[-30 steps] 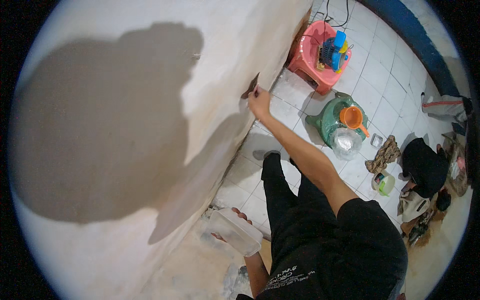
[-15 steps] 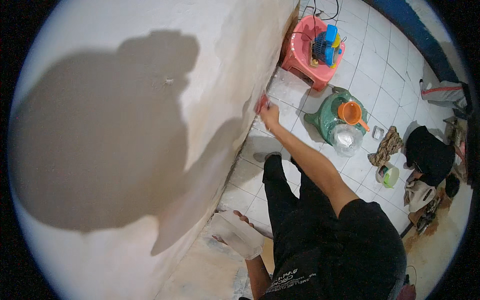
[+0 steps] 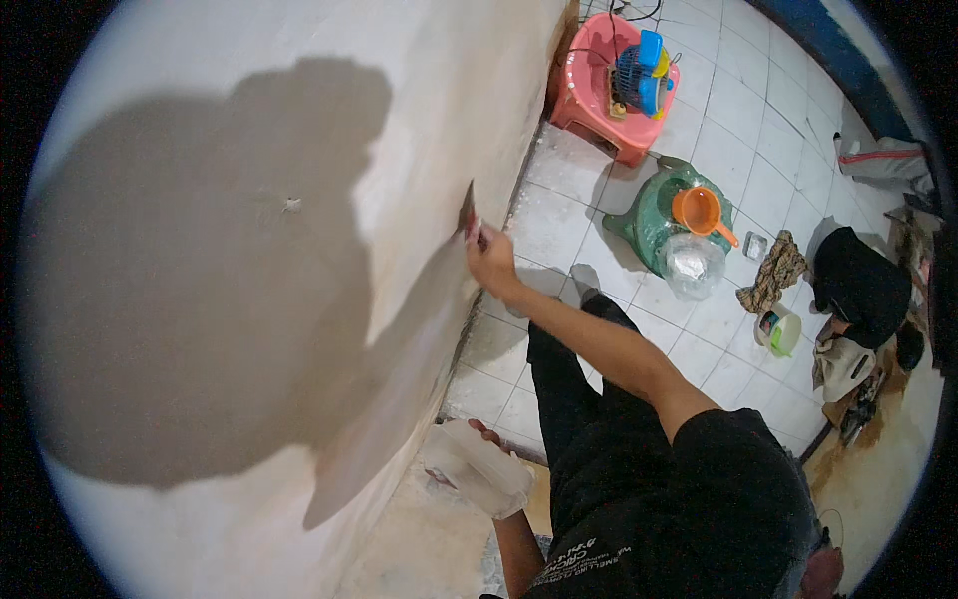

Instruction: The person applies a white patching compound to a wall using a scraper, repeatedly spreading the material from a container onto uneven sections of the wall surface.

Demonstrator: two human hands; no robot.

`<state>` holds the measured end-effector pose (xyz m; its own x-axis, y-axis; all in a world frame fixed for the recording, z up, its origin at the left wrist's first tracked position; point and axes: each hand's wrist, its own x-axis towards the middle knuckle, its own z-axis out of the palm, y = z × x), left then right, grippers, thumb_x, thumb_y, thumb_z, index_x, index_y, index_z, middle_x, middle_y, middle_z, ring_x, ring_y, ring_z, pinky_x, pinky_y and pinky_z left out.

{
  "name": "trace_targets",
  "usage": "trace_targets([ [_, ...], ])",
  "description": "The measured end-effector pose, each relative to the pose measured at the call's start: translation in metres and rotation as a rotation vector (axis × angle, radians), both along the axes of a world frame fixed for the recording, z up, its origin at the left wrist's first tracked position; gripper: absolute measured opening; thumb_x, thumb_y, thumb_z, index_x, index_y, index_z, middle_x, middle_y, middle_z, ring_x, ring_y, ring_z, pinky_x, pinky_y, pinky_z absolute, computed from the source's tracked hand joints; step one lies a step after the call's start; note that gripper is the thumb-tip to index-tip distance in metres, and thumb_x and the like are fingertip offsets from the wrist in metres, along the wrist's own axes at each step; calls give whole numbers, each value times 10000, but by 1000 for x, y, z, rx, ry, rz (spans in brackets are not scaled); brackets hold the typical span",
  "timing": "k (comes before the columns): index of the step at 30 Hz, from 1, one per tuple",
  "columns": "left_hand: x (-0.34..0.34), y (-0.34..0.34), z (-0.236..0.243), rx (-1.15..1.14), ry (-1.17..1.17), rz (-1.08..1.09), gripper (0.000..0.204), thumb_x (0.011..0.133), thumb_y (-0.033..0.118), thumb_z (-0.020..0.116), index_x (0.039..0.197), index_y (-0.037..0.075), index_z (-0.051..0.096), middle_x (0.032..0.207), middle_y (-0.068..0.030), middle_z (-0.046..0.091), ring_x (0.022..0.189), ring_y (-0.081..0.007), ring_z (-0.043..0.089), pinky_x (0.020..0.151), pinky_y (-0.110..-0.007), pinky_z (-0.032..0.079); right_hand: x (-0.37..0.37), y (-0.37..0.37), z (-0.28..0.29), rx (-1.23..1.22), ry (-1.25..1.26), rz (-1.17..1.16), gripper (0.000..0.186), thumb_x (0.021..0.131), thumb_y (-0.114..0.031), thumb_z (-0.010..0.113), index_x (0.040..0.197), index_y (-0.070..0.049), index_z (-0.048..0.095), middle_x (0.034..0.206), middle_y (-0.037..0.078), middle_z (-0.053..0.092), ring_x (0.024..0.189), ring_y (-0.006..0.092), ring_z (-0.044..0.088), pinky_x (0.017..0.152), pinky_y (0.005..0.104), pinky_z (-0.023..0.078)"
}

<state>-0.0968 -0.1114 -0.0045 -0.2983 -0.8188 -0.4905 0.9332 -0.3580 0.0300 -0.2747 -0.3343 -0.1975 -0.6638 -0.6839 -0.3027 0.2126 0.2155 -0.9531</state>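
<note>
My right hand (image 3: 491,262) is closed around the handle of a putty knife (image 3: 468,209). Its thin dark blade stands up against the off-white wall (image 3: 429,150), with some red showing near my fingers. Lower down, a cloudy, translucent plastic tub (image 3: 477,469) rests in my left hand (image 3: 486,433). Those fingers curl round the tub's far side and underneath, mostly hidden by it. What the tub holds cannot be made out. A damp-looking, beige-stained band runs down the wall beside the knife.
Beyond my feet stands a pink plastic chair (image 3: 589,110) with a blue fan (image 3: 642,75) on it. A green stool (image 3: 639,220) carries an orange dipper (image 3: 699,211) and a clear plastic bag (image 3: 691,266). Rightward lie a crumpled cloth (image 3: 773,272), a pale tub (image 3: 778,330) and black fabric (image 3: 860,299).
My right hand with the putty knife has moved left and down in view, from the wall's foot onto the wall face. My left hand stays low with the tub.
</note>
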Motion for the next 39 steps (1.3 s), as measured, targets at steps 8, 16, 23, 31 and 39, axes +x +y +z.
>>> trace_targets([
  [8, -7, -6, 2, -55, 45, 13, 877, 836, 669, 547, 1429, 63, 324, 1389, -198, 402, 1228, -399, 437, 1020, -562, 385, 17, 66, 87, -8, -33, 84, 149, 871, -88, 531, 853, 38, 609, 616, 146, 543, 577, 165, 495, 551, 346, 410],
  [16, 9, 3, -7, -83, -7, -30, 946, 803, 676, 592, 1442, 52, 281, 1360, -201, 428, 1201, -376, 449, 983, -513, 411, 9, -1, 62, -38, 73, -116, 216, 855, -33, 540, 1026, 56, 637, 689, 147, 593, 626, 155, 539, 593, 293, 442],
  [23, 14, 9, -11, 12, 97, -7, 964, 780, 670, 628, 1417, 32, 286, 1331, -204, 443, 1194, -365, 460, 983, -494, 413, 35, 67, 109, -71, -37, 78, 301, 875, -70, 498, 1135, 33, 611, 787, 221, 618, 638, 327, 597, 628, 399, 470],
  [31, 35, 9, -22, 32, -150, 5, 947, 765, 691, 624, 1387, 39, 333, 1278, -171, 486, 1116, -349, 511, 928, -486, 446, -59, 27, -52, 35, -512, -100, 182, 873, -63, 490, 894, 10, 655, 774, 69, 661, 664, 159, 619, 548, 336, 461],
  [39, 25, -1, -21, 128, -125, -56, 933, 774, 719, 585, 1378, 46, 352, 1277, -166, 487, 1119, -356, 504, 919, -488, 450, -128, -45, -208, 90, -157, -62, 162, 833, -105, 532, 843, -23, 672, 737, 78, 669, 635, 158, 614, 573, 344, 478],
])
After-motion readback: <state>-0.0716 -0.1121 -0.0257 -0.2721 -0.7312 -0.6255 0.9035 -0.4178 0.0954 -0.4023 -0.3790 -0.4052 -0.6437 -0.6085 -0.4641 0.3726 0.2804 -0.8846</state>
